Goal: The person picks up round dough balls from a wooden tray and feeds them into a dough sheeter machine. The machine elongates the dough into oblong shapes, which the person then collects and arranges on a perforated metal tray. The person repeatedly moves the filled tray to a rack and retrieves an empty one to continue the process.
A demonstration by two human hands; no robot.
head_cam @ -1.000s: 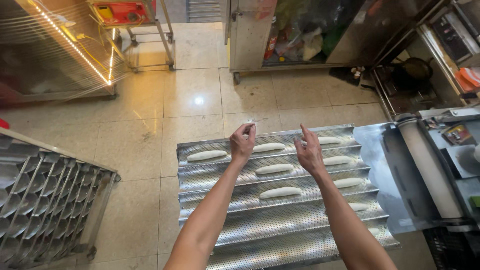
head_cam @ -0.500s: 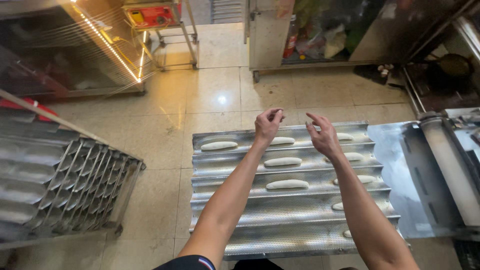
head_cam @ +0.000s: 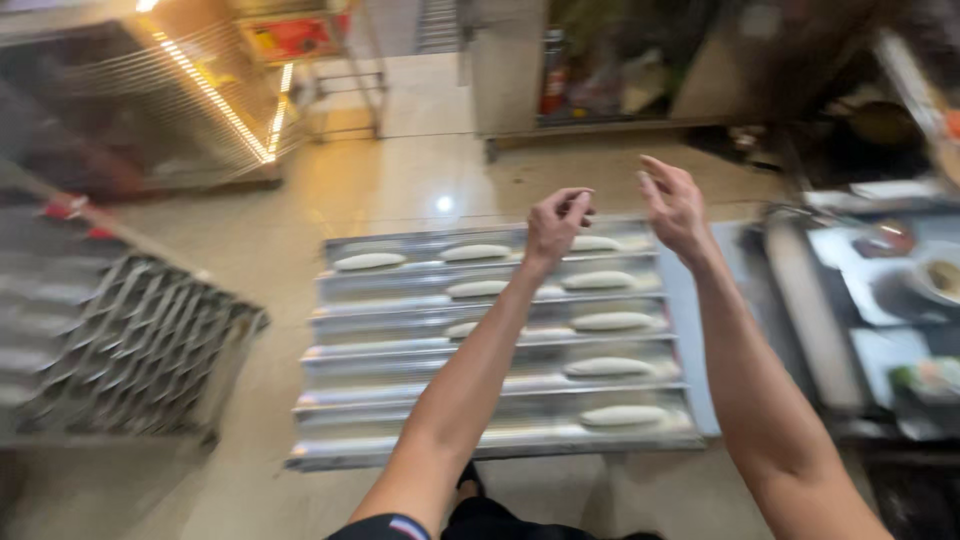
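Above dough tray [head_cam: 400,355]: left hand [head_cam: 556,225] fingers pinched, right hand [head_cam: 675,205] spread.

The tray [head_cam: 400,352] is a grooved metal baking sheet with long parallel channels, lying flat. Pale, elongated dough pieces [head_cam: 610,367] lie lengthwise in the channels: three in the far row, then fewer toward the near edge, mostly on the right side. Both hands are raised above its far end, touching nothing; the picture is motion-blurred.
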